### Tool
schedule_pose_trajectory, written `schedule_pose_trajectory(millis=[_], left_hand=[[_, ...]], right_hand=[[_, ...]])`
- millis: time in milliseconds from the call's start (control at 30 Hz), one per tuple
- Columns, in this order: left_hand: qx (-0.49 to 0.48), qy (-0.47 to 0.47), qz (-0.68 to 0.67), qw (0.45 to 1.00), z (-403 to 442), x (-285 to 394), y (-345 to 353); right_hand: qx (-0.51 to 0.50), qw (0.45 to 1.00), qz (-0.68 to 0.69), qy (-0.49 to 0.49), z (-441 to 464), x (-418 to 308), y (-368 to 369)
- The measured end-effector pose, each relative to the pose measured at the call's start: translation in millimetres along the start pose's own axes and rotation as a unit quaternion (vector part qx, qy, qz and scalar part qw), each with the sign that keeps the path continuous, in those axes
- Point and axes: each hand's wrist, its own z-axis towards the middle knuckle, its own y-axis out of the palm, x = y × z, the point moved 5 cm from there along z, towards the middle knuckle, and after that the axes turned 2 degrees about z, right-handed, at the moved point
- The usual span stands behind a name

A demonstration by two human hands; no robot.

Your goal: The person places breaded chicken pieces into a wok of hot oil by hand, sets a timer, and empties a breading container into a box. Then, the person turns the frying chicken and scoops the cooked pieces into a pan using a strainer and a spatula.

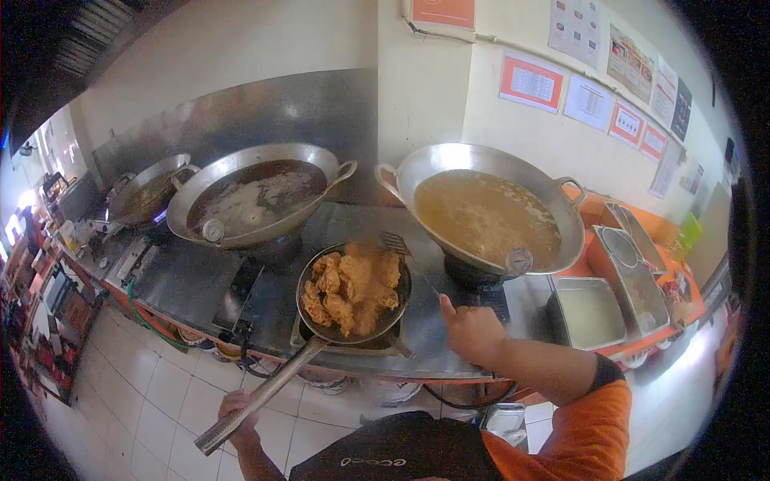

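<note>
My left hand is wrapped round the long metal handle of a frying pan. Browned, crumbly-coated pieces of fried chicken fill the pan, which is over a burner on the steel counter. With my right hand I grip a slotted spatula, index finger along its thin handle. Its slotted head is at the pan's right rim, beside the chicken; whether it touches a piece I cannot tell. Behind to the right stands a big wok of bubbling yellowish oil with a round thermometer at its rim.
A second wok of dark, foamy oil stands left, and a smaller wok beyond it. Metal trays, one holding pale liquid, sit at the right on an orange surface. A green hose hangs along the counter's front edge.
</note>
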Motion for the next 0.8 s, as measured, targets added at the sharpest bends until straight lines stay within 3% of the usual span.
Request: schedule_pose_trajectory(millis=[67,167,267,367,567,600,633,733,800], left_hand=[[-0.002,0.008,-0.007,1.0,0,-1,0],[0.053,-0.053,-0.07,0.995,-3,-2,0],[0.013,-0.01,0.024,1.0,3,5,3],[0.043,-0.016,0.056,0.997,2,10,6],[0.06,-0.037,-0.02,0.997,11,50,21],[0.056,-0.037,0.001,0.998,-13,-28,-15],[0.057,-0.036,-0.002,0.998,-9,-18,-8],[0.05,-0.014,-0.003,0.999,1,12,3],[0.01,0.047,-0.015,0.999,-16,-55,-35]], right_hand=[[0.014,1.0,0.002,-0.001,2,5,-2],[0.038,0.999,0.008,-0.009,6,15,-6],[0.038,0.999,-0.002,-0.017,6,19,-9],[0.048,0.999,0.003,-0.016,4,18,-19],[0.133,0.991,-0.014,-0.013,-14,32,-65],[0.171,0.985,-0.029,-0.013,-18,39,-78],[0.209,0.977,-0.045,-0.012,-20,48,-89],[0.205,0.969,-0.05,0.125,-18,94,-113],[0.252,0.953,-0.058,0.158,-17,139,-115]])
